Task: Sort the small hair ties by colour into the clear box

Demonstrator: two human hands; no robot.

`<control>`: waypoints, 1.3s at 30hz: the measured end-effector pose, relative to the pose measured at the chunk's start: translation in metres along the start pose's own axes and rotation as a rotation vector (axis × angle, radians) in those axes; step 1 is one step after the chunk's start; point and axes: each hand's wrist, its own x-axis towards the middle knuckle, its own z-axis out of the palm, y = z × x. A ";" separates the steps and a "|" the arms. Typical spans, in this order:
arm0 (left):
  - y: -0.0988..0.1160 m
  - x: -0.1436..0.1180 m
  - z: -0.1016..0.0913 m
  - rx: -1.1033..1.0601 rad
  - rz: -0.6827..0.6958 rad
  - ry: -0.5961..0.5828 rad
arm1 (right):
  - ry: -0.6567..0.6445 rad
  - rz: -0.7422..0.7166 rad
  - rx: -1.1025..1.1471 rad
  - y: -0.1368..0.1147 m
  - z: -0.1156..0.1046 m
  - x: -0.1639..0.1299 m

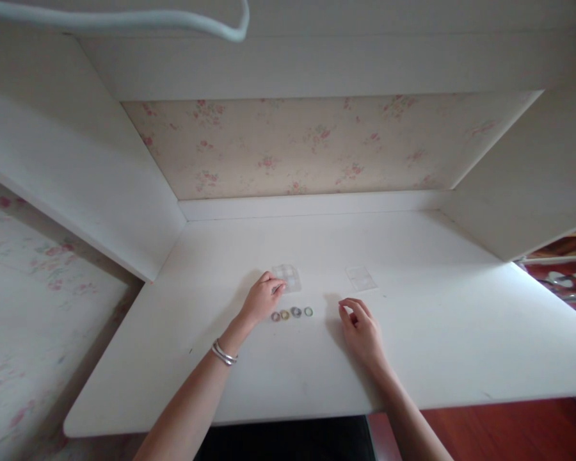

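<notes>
My left hand (262, 298) rests on the white desk (413, 346), its fingertips touching the near-left corner of a small clear compartment box (288, 276). Just below that box lies a short row of several small coloured rings (292, 313). My right hand (361, 326) lies on the desk to the right of the rings, fingers loosely curled, thumb and forefinger close together; whether they pinch anything I cannot tell. A clear flat lid (361, 278) lies above the right hand. A silver bangle (223, 353) circles my left wrist.
The desk sits in a white alcove with side panels left (67, 173) and right (523, 186) and floral wallpaper (307, 144) at the back. A white cable (206, 22) hangs at the top. Red flooring shows beyond the front right edge.
</notes>
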 end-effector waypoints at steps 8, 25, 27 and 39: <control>-0.005 -0.032 -0.018 -0.154 -0.104 0.029 | -0.103 -0.101 -0.069 -0.015 0.006 -0.004; -0.017 -0.067 -0.035 -0.409 -0.298 0.079 | -0.436 -0.581 -0.362 -0.104 0.064 0.000; -0.017 -0.067 -0.035 -0.410 -0.293 0.075 | -0.438 -0.575 -0.337 -0.104 0.064 0.000; -0.007 -0.075 -0.031 -0.211 -0.133 -0.060 | -0.233 -0.446 -0.079 -0.095 0.062 0.018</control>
